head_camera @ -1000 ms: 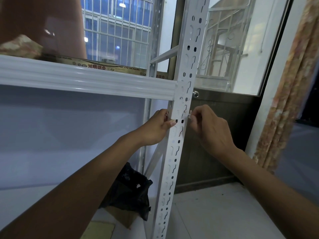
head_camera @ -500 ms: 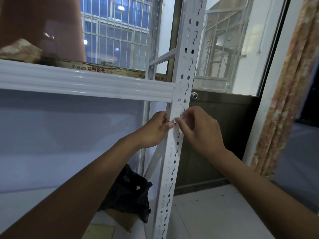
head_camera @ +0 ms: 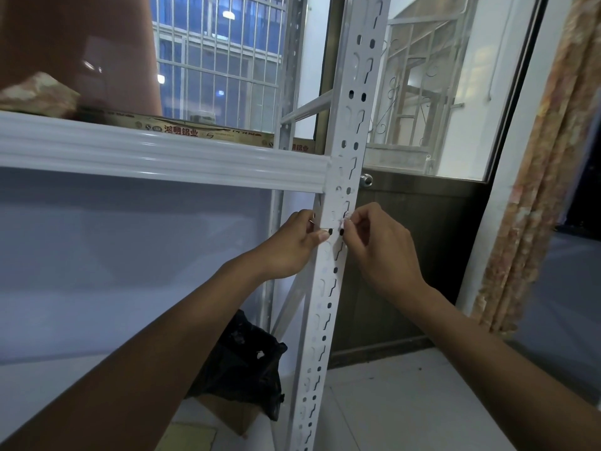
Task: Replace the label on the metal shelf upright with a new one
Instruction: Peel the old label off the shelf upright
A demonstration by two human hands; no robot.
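Observation:
The white perforated metal upright (head_camera: 328,297) runs from the floor up past the white shelf beam (head_camera: 162,157). Just below the beam, a pale label (head_camera: 335,209) lies on the upright's face, its right edge crumpled. My right hand (head_camera: 377,245) pinches that crumpled edge between thumb and forefinger at the upright's right side. My left hand (head_camera: 292,245) grips the upright's left edge, thumb pressed on its front face beside a hole.
A black plastic bag (head_camera: 247,359) sits over a cardboard box on the floor behind the upright. A dark door panel with a knob (head_camera: 367,180) stands right of the upright. A patterned curtain (head_camera: 540,177) hangs at far right. Cardboard lies on the shelf.
My right hand went from the upright's right edge across its face half a second ago, then drew back to the right edge, pinching the label's edge. The left hand stayed put.

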